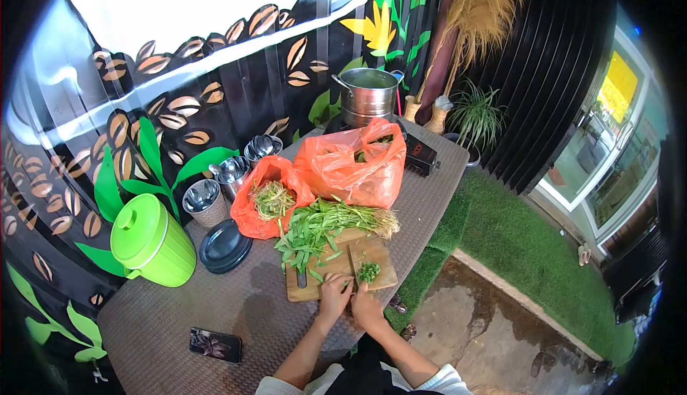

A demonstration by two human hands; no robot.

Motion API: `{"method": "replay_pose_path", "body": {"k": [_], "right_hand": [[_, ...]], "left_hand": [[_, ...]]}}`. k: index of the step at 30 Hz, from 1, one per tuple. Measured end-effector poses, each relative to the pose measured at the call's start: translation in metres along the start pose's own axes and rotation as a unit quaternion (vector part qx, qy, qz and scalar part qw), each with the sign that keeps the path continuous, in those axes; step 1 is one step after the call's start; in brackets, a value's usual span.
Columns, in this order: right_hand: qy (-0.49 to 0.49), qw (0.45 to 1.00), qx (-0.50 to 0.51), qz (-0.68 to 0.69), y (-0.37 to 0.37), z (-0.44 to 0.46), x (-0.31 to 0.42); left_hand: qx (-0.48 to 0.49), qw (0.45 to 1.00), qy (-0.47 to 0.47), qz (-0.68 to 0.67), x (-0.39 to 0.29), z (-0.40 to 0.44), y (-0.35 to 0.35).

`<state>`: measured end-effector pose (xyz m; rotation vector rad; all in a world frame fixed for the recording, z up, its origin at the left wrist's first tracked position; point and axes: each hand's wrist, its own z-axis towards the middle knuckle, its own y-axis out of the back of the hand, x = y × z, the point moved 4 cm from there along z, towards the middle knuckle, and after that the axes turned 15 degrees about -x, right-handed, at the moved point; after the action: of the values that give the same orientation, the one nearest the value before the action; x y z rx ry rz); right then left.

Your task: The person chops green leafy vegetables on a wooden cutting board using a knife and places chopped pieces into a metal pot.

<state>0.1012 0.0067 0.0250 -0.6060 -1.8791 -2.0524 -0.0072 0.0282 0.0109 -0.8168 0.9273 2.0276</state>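
Note:
My right hand (366, 306) is closed around a knife (353, 260), its blade pointing away from me across a wooden cutting board (306, 293). Just right of the blade lies a small heap of finely chopped greens (369, 272). My left hand (334, 296) rests at the board's near edge, left of the knife, with its fingers curled together; whatever is under them is hidden. A bunch of long leafy greens (315, 227) with pale root ends lies over the far side of the board.
Behind the greens are an orange bag of trimmings (273, 200) and a larger orange bag (351, 169). A steel pot (368, 98) stands at the far end. Leftward are a green lidded bucket (154, 241), dark plates (225, 246), cutlery holders (207, 205) and a phone (215, 345).

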Motion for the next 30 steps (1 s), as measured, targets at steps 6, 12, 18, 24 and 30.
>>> {"method": "replay_pose_path", "body": {"k": [6,12,18,24,30], "right_hand": [[-0.022,0.998,0.061,0.027,0.009,0.014,0.000],[-0.058,0.997,0.042,0.018,0.009,0.008,0.006],[-0.033,0.998,0.043,-0.009,0.002,0.002,0.005],[-0.019,0.999,0.044,0.023,0.002,0.016,0.002],[-0.035,0.999,0.033,-0.020,0.005,-0.006,0.005]], "left_hand": [[0.005,1.000,0.023,0.011,0.006,-0.003,-0.004],[-0.001,1.000,-0.013,0.011,-0.004,-0.004,0.002],[-0.007,0.992,0.102,-0.068,0.007,-0.004,-0.003],[0.003,0.993,0.118,-0.009,0.010,0.005,0.000],[-0.009,0.993,0.113,-0.033,0.006,-0.005,-0.001]]}}
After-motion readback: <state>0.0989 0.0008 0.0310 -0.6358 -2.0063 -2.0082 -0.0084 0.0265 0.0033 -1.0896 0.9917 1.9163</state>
